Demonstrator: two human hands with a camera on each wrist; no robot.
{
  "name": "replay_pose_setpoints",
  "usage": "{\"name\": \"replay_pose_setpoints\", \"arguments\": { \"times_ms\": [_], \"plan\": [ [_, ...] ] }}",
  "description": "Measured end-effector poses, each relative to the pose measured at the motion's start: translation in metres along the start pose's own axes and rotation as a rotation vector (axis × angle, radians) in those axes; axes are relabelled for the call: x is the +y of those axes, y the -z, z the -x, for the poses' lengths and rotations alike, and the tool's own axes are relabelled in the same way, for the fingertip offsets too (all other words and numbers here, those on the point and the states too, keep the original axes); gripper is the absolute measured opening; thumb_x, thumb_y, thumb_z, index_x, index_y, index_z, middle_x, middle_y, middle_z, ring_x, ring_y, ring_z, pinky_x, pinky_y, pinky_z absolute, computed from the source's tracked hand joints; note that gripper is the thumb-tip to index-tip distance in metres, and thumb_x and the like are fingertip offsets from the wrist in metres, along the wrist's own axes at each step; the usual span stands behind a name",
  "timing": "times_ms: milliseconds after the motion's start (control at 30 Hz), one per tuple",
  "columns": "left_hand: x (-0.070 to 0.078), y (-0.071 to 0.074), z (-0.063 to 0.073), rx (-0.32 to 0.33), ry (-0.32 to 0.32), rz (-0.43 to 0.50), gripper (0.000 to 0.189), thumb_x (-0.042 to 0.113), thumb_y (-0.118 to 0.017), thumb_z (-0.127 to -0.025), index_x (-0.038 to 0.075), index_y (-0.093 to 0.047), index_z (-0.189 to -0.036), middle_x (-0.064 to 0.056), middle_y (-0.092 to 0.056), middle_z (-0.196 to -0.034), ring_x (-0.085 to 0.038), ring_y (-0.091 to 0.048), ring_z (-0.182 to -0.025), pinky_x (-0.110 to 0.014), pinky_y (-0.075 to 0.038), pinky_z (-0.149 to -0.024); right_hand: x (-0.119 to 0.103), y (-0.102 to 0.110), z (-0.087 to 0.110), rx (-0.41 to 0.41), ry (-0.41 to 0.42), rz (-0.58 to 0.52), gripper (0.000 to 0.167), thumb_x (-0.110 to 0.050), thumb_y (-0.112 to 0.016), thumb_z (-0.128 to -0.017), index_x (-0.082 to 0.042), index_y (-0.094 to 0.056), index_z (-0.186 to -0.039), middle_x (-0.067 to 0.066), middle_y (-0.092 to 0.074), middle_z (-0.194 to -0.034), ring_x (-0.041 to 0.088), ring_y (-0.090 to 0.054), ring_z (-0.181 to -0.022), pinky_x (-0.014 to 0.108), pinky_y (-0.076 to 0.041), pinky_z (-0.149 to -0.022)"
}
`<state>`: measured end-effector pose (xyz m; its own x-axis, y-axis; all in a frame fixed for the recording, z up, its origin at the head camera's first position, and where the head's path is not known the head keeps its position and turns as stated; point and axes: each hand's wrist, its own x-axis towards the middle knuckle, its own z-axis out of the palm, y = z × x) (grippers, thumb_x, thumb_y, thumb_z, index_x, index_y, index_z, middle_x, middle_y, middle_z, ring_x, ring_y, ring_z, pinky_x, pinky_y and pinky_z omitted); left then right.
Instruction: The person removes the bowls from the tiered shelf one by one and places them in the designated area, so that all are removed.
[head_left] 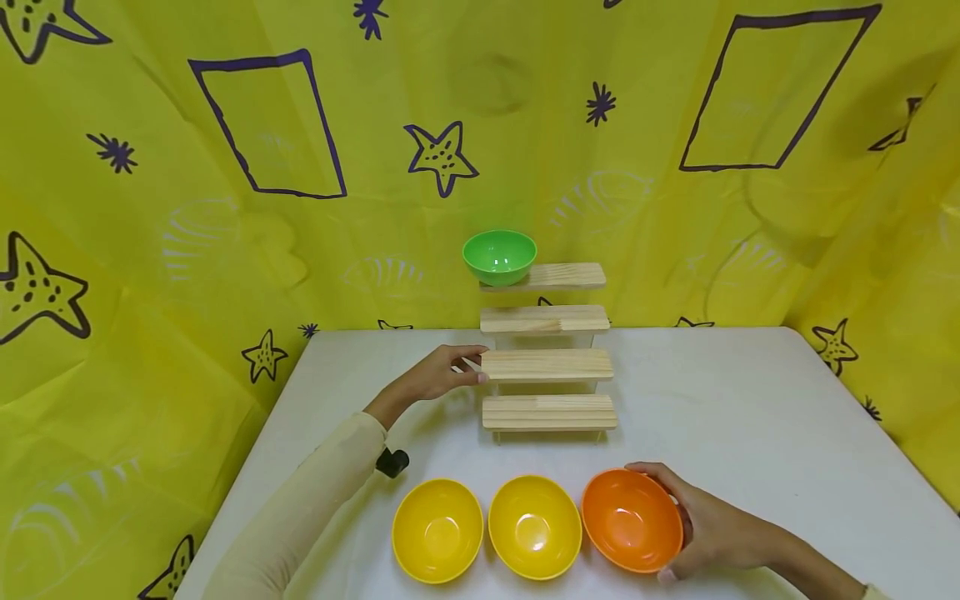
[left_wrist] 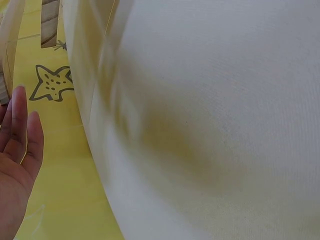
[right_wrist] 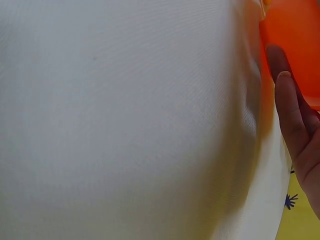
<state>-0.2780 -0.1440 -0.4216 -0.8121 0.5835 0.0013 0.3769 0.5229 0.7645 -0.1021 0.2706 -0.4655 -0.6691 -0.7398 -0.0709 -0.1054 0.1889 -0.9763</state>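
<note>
With right hand point(head_left: 708, 525), grips orange bowl point(head_left: 630, 521) by its right side, just right of two yellow bowls point(head_left: 535, 525) on white table point(head_left: 735, 408). With left hand point(head_left: 441, 372), pinches left end of second-lowest plank point(head_left: 546, 364) of wooden stand point(head_left: 546, 319), below green bowl point(head_left: 499, 258) on top plank point(head_left: 570, 275).

The white bench point(left_wrist: 240, 70) fills most of the left wrist view, a soft brownish shadow point(left_wrist: 170, 145) lying across it near its curved edge. Past that edge shows yellow cloth point(left_wrist: 65, 170) with a dotted starfish drawing point(left_wrist: 51, 82). Against the cloth, the left hand point(left_wrist: 15, 165) has fingers point(left_wrist: 19, 117) at a partly cropped wooden plank point(left_wrist: 3, 92); another plank point(left_wrist: 49, 25) appears nearer the bench's edge.
</note>
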Motion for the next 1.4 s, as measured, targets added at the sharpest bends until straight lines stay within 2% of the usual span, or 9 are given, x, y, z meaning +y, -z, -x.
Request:
{"name": "replay_pose_setpoints", "arguments": {
  "times_ms": [233,467,600,767,1033,1167,1300,1400],
  "plan": [
    [0.0020,-0.0002,0.0002,-0.002,0.008,0.002,0.054,0.023,-0.068,-0.098,0.006,-0.052,-0.146,-0.016,-0.065,-0.129,-0.025,-0.066,-0.108,-0.031,-0.054,-0.086,-0.0044,0.0017,0.0004,0.000,-0.093,0.068,0.097,-0.005,-0.084,-0.076,-0.016,-0.024,-0.151,0.013,-0.045,-0.148,0.017,-0.057,-0.121,0.023,-0.051,-0.095],
    [0.0014,-0.0008,-0.0012,0.007,0.008,0.008,0.055,0.023,-0.068,-0.097,0.005,-0.051,-0.147,-0.017,-0.065,-0.128,-0.025,-0.066,-0.107,-0.030,-0.054,-0.086,-0.0078,0.0018,0.0015,0.002,-0.086,0.112,0.100,-0.006,-0.085,-0.075,-0.015,-0.022,-0.152,0.013,-0.046,-0.145,0.019,-0.059,-0.115,0.026,-0.053,-0.089],
    [0.0020,-0.0008,-0.0016,0.005,0.005,0.009,0.055,0.022,-0.068,-0.097,0.005,-0.051,-0.147,-0.017,-0.065,-0.129,-0.026,-0.066,-0.107,-0.030,-0.054,-0.086,-0.0075,0.0019,0.0021,0.002,-0.108,0.104,0.101,-0.006,-0.084,-0.075,-0.016,-0.021,-0.153,0.009,-0.047,-0.145,0.018,-0.059,-0.114,0.027,-0.054,-0.088],
    [0.0030,-0.0011,-0.0019,0.002,0.007,0.009,0.055,0.022,-0.068,-0.097,0.005,-0.051,-0.147,-0.017,-0.065,-0.129,-0.025,-0.066,-0.107,-0.030,-0.054,-0.086,-0.0058,0.0026,0.0033,0.003,-0.097,0.105,0.101,-0.004,-0.084,-0.075,-0.016,-0.021,-0.153,0.007,-0.048,-0.145,0.019,-0.060,-0.112,0.028,-0.054,-0.084],
    [0.0014,-0.0017,-0.0017,0.004,0.006,0.014,0.053,0.023,-0.068,-0.098,0.006,-0.052,-0.146,-0.017,-0.066,-0.128,-0.025,-0.066,-0.107,-0.031,-0.054,-0.086,-0.0068,-0.0009,0.0042,0.030,-0.108,0.121,0.101,-0.006,-0.085,-0.075,-0.017,-0.022,-0.154,0.004,-0.049,-0.143,0.017,-0.061,-0.111,0.028,-0.055,-0.085],
    [0.0024,-0.0005,-0.0008,0.004,0.006,0.005,0.054,0.023,-0.067,-0.098,0.006,-0.052,-0.146,-0.017,-0.066,-0.128,-0.025,-0.066,-0.107,-0.030,-0.054,-0.085,-0.0067,-0.0029,0.0047,0.043,-0.122,0.119,0.102,-0.006,-0.085,-0.076,-0.015,-0.020,-0.156,-0.003,-0.050,-0.143,0.017,-0.062,-0.109,0.029,-0.056,-0.084],
    [0.0014,-0.0004,-0.0006,0.004,0.005,0.004,0.054,0.023,-0.068,-0.098,0.006,-0.051,-0.147,-0.017,-0.065,-0.129,-0.026,-0.066,-0.108,-0.029,-0.053,-0.085,-0.0081,-0.0040,0.0054,0.048,-0.155,0.112,0.105,-0.008,-0.085,-0.077,-0.012,-0.017,-0.157,-0.018,-0.049,-0.140,0.016,-0.061,-0.108,0.029,-0.056,-0.083],
    [-0.0003,-0.0007,-0.0005,0.004,0.004,0.005,0.054,0.023,-0.068,-0.098,0.006,-0.052,-0.146,-0.016,-0.065,-0.128,-0.026,-0.066,-0.108,-0.030,-0.054,-0.085,-0.0083,-0.0044,0.0067,0.052,-0.172,0.118,0.107,-0.010,-0.085,-0.077,-0.011,-0.016,-0.158,-0.011,-0.048,-0.142,0.016,-0.061,-0.105,0.028,-0.056,-0.082]
  ]
}}
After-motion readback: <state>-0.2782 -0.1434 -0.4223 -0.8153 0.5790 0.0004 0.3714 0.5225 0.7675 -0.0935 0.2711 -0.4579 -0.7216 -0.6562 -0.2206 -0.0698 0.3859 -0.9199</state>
